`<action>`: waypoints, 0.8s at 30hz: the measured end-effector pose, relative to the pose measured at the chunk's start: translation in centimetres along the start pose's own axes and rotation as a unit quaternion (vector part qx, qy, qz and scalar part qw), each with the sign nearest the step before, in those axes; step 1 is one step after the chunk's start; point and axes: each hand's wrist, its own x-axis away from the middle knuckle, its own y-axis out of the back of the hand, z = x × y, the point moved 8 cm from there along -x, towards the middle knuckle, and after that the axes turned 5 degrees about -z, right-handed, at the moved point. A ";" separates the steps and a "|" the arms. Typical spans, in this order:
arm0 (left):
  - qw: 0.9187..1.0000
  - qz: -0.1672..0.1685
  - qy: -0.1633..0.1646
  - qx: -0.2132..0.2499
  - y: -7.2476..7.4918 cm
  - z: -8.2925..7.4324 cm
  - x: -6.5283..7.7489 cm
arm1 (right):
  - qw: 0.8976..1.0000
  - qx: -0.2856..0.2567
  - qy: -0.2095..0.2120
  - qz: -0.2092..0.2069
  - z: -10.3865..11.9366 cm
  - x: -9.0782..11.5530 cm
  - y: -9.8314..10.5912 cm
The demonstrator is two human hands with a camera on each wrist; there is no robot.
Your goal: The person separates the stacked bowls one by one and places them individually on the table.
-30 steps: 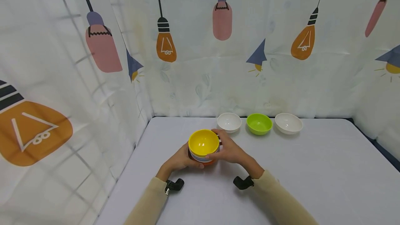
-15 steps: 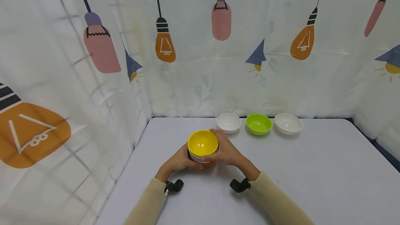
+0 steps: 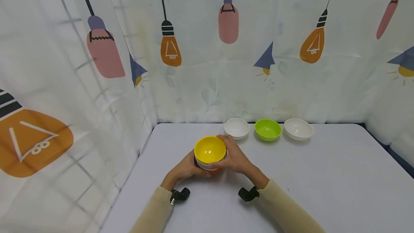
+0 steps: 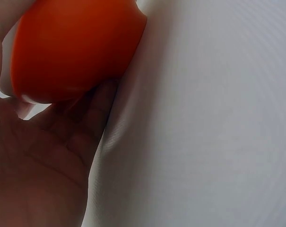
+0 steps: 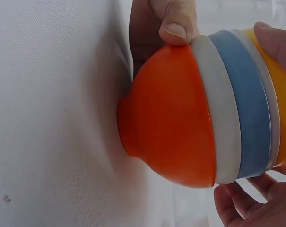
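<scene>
The stack of bowls (image 5: 209, 118) stands upright in front of the person, its long axis vertical and its mouth facing up. The orange bowl (image 5: 166, 123) is lowest, its foot down at the table (image 3: 310, 190); whether it touches I cannot tell. Above it come a white band (image 5: 223, 118), a blue band (image 5: 247, 104) and a pale band (image 5: 273, 123), with the yellow bowl (image 3: 209, 149) on top.

The stack lies between the hands. With 12 o'clock at the far edge, the left hand (image 3: 185, 165) is at 8 o'clock, its fingers curled round the orange bowl and its thumb pressing near that bowl's rim. The right hand (image 3: 235, 157) is at 3 o'clock, gripping the upper part, thumb on the near side and fingers on the far side.

A white bowl (image 3: 237, 128) sits between 1 and 2 o'clock, the right hand's fingers just short of it. Farther out, the green bowl (image 3: 268, 130) and another white bowl (image 3: 298, 129) line up between 2 and 3 o'clock. Behind them hangs a lamp-printed curtain (image 3: 194, 92).
</scene>
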 end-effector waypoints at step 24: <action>1.000 0.002 0.001 0.009 0.0 0.1 0.0 | 0.999 0.014 0.022 -0.029 0.3 -0.1 0.0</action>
